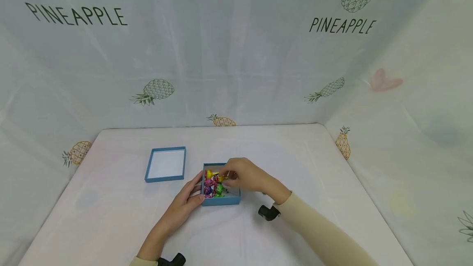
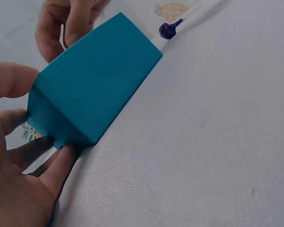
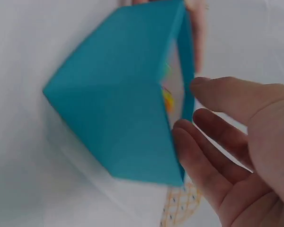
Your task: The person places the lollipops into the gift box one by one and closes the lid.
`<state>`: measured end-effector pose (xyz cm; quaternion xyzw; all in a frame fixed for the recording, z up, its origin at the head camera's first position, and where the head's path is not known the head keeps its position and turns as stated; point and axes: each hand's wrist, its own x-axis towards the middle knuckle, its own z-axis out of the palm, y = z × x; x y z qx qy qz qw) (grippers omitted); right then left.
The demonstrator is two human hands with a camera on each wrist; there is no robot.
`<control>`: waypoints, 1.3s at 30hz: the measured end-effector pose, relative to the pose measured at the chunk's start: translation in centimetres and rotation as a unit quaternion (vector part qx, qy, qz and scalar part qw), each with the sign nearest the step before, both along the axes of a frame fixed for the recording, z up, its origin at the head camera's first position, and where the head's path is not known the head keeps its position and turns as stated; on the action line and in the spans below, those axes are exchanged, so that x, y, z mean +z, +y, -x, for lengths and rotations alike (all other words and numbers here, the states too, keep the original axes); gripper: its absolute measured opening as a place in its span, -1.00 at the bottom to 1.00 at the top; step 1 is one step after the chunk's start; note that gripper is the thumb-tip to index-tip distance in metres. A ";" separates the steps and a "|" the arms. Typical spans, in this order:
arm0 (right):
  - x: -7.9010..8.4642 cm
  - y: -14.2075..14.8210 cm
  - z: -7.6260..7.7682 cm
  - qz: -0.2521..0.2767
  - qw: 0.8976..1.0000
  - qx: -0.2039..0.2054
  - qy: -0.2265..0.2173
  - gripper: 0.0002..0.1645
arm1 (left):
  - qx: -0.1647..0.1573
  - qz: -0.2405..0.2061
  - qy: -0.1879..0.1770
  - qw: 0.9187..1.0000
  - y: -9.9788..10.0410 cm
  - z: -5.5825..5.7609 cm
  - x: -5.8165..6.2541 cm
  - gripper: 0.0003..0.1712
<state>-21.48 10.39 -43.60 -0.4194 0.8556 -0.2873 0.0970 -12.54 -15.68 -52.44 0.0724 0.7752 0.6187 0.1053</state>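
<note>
A blue box (image 1: pixel 221 201) sits on the table, holding several wrapped lollipops (image 1: pixel 208 182) in pink, yellow, purple and green, mostly on its left side. My left hand (image 1: pixel 183 201) rests against the box's left wall; in the left wrist view the thumb touches the top corner and the fingers (image 2: pixel 61 172) lie along the side. Over the box's right part is my right hand (image 1: pixel 244 174), its bent fingers reaching inside near a yellow lollipop. A gap shows between thumb and fingers (image 3: pixel 199 156) in the right wrist view; whether they pinch a lollipop cannot be made out.
A blue lid (image 1: pixel 165 179), white inside, lies on the table left of and behind the box. One dark purple lollipop (image 2: pixel 168 30) is on the white cloth (image 2: pixel 203 123) beyond the box. A pineapple-print curtain (image 1: pixel 236 52) hangs behind the table.
</note>
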 end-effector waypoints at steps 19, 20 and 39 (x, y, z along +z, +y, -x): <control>-1.9 10.7 -1.4 -0.010 0.987 -0.161 -0.025 -0.72 | 0.003 -0.004 -0.005 1.000 0.1 0.0 0.0 -0.17; -2.1 10.9 -1.5 -0.012 0.986 -0.164 -0.029 -0.73 | 0.003 -0.004 -0.006 1.000 0.1 0.0 0.0 -0.17; -3.9 11.5 -2.5 -0.038 0.983 -0.170 -0.057 -0.86 | 0.003 0.003 0.002 1.000 0.3 0.0 0.0 -0.18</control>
